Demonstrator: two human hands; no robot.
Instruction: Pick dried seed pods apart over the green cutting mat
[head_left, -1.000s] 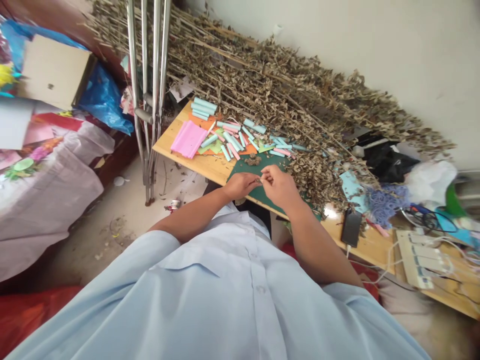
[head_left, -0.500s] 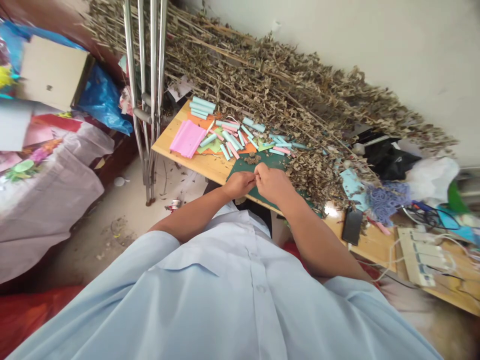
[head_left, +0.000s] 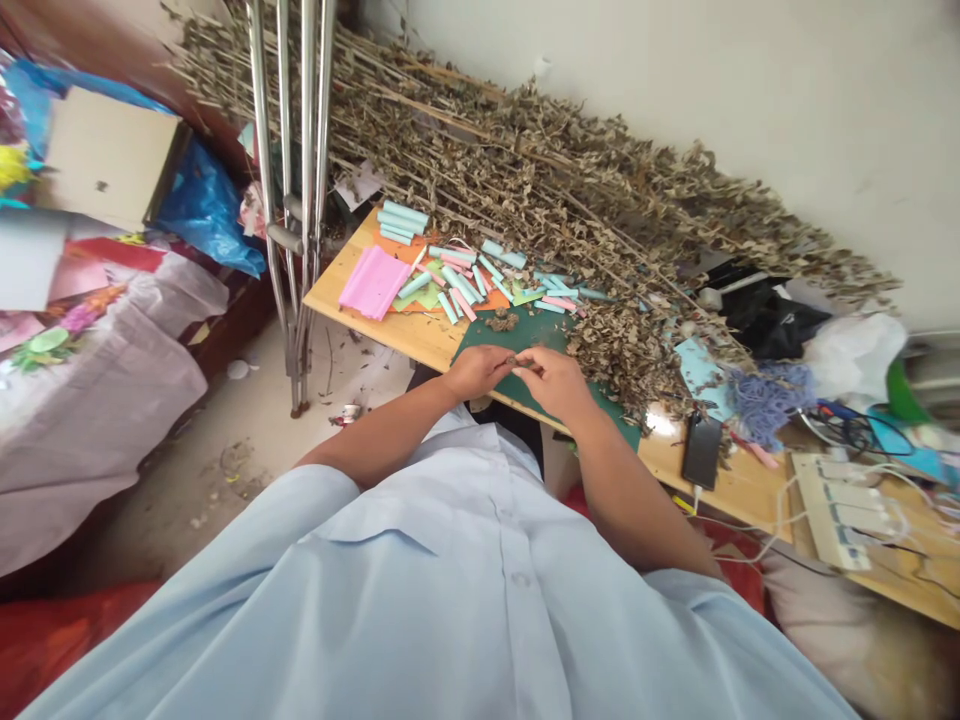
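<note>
Over the near edge of a dark green mat (head_left: pixel 541 326), my two hands meet fingertip to fingertip. My left hand (head_left: pixel 480 371) is closed, pinching a small brown piece of dried leaf (head_left: pixel 517 362). The fingers of my right hand (head_left: pixel 553 380) pinch the same piece from the other side. Just beyond them on the mat lies a small clump of crumbled dried leaves (head_left: pixel 502 320). A heap of dried leaves (head_left: pixel 626 355) covers the mat's right part. The exact shape of the held piece is partly hidden by my fingers.
Blue and pink paper rolls (head_left: pixel 465 280) lie behind the mat, beside pink crepe paper (head_left: pixel 374 282). Long dried stalks (head_left: pixel 525 160) lean along the wall. Metal crutches (head_left: pixel 289 200) stand left. A phone (head_left: pixel 702 452) and a power strip (head_left: pixel 832 510) are right.
My right hand has shifted slightly and its fingers have opened out a little, so the brown piece between both hands now shows. The view has tilted slightly.
</note>
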